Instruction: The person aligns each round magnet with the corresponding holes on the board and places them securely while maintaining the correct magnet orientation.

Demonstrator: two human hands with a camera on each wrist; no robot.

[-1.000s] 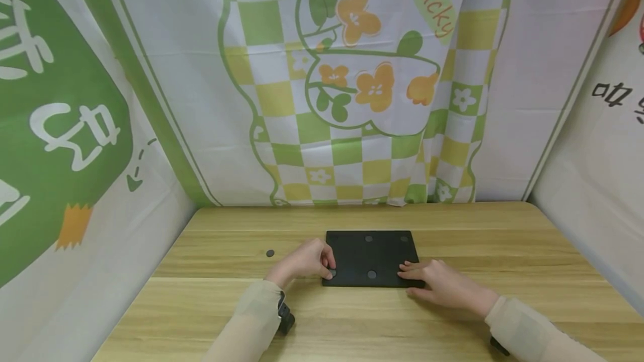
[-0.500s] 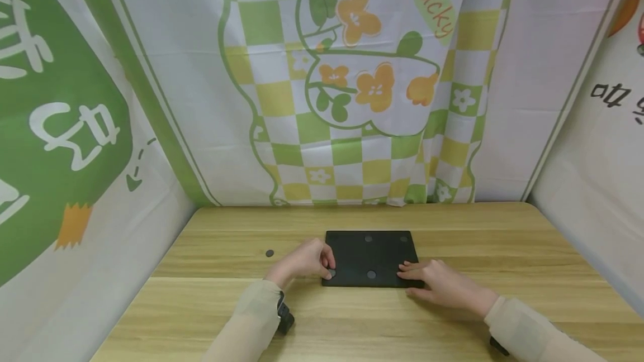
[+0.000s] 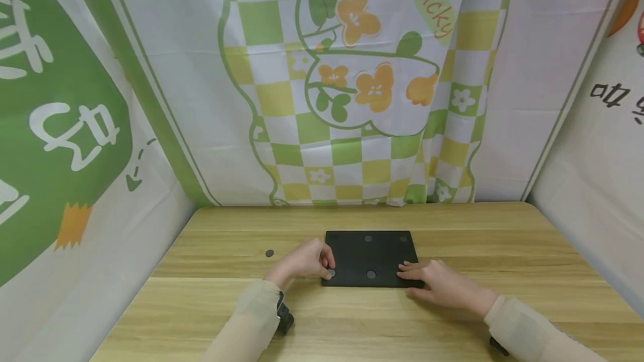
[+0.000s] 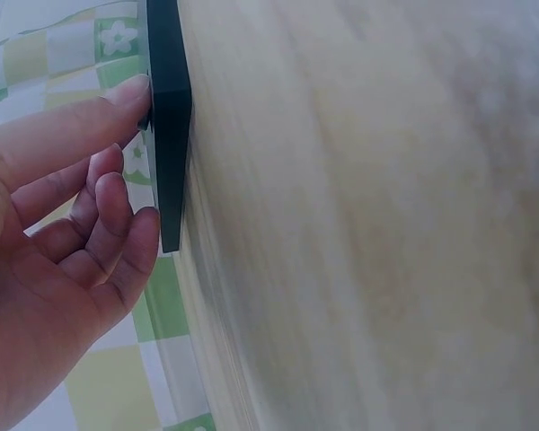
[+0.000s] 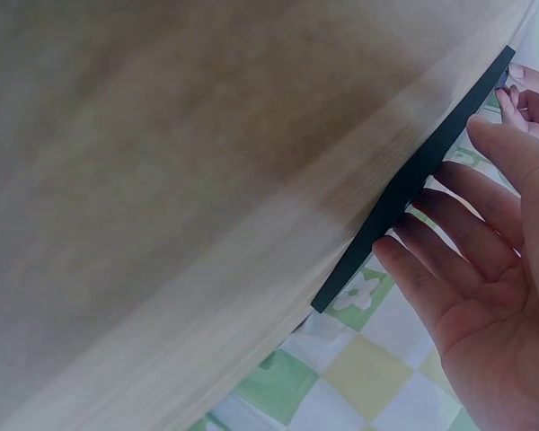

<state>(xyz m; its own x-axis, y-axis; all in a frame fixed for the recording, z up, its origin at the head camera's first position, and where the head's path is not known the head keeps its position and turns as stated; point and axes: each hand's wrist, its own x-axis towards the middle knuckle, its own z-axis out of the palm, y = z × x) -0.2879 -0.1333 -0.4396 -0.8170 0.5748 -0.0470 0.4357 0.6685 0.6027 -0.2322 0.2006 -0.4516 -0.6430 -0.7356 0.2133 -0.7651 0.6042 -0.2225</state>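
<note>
A flat black rectangular board (image 3: 349, 256) lies on the wooden table. Thumb and index finger of my left hand (image 3: 308, 258) pinch a small grey round disc (image 3: 331, 274) at its near left corner; in the left wrist view the fingertips hide most of that disc against the board (image 4: 170, 99). Spread fingers of my right hand (image 3: 445, 285) rest on the near right part of the board, the thumb by its front edge. Other grey discs sit on the board: one at the near middle (image 3: 371, 275), one at the far middle (image 3: 368, 238) and one at the far right corner (image 3: 404, 239).
One loose grey disc (image 3: 269, 253) lies on the table (image 3: 226, 261), left of the board and beyond the left wrist. A patterned curtain (image 3: 362, 155) hangs behind the table's back edge, with printed cloth walls on both sides.
</note>
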